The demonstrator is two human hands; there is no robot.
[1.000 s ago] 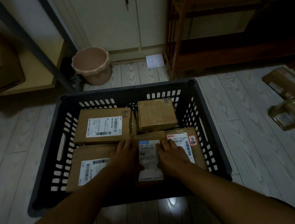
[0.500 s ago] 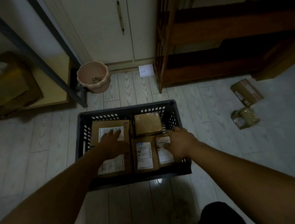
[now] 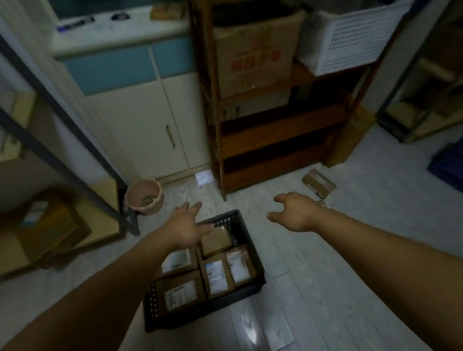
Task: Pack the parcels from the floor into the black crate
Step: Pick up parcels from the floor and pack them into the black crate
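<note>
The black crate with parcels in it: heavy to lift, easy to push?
Probably heavyish: five parcels fill the black crate. Its slotted walls may flex slightly. Low and wide on glossy floor, it likely slides, not tips.

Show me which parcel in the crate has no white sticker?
The plain brown parcel at the black crate's far right corner; the other four all show white labels.

Bare left hand [image 3: 186,228] and bare right hand [image 3: 297,214] — both on long bare forearms [image 3: 109,295].
</note>
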